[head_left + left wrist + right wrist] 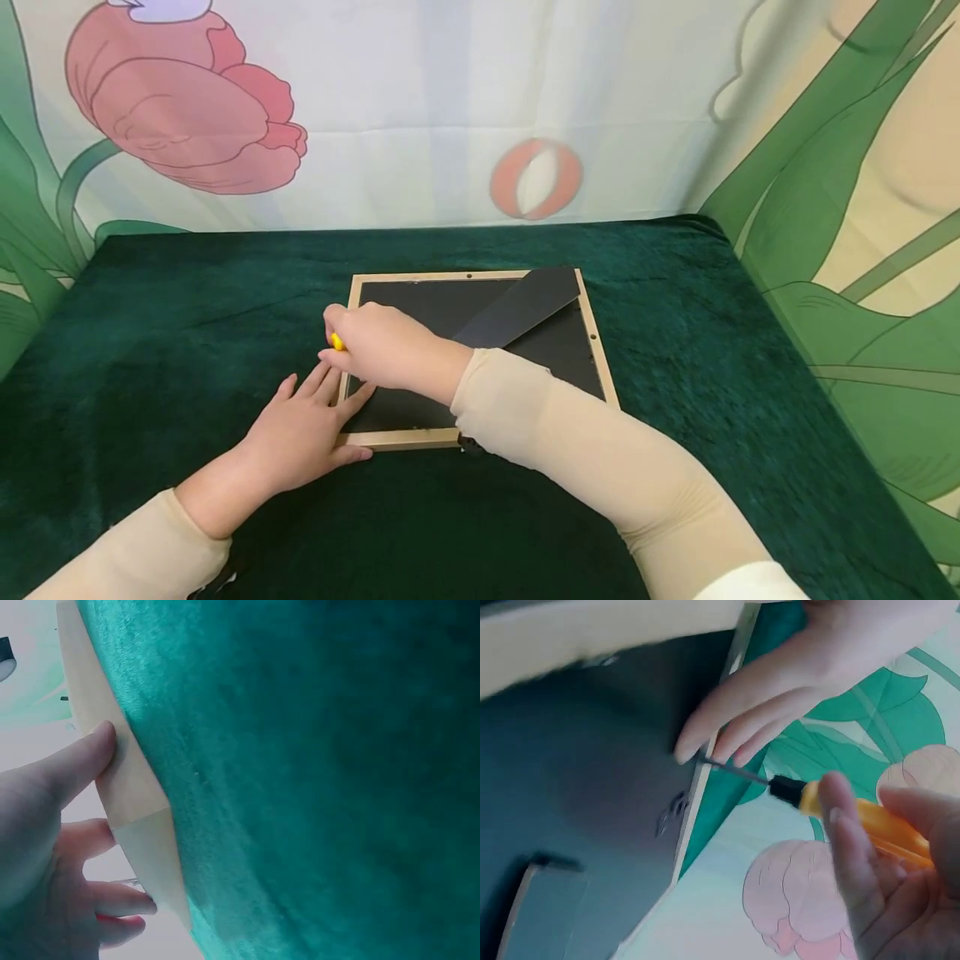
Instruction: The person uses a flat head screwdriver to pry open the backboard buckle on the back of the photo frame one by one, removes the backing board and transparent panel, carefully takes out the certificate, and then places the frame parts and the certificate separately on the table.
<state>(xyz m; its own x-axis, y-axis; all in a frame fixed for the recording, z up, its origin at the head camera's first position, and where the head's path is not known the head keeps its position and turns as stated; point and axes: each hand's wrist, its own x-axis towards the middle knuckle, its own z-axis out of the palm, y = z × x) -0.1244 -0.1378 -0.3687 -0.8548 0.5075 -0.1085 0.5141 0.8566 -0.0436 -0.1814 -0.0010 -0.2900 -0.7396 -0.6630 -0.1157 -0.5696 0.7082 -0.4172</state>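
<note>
A wooden picture frame lies back up on the cloth, its black backing board showing. My right hand grips a screwdriver with a yellow handle and a black collar. Its thin metal shaft reaches the inner edge of the frame's left side, beside the left fingers; contact at the tip is hard to make out. My left hand holds the near left corner: thumb against the outer near side, index finger on the inside, other fingers beyond the left side.
A black easel stand flap lies slantwise across the backing and overlaps the far right corner. A small metal hanger sits on the backing. Dark green velvet cloth covers the table. A flower-printed curtain hangs behind.
</note>
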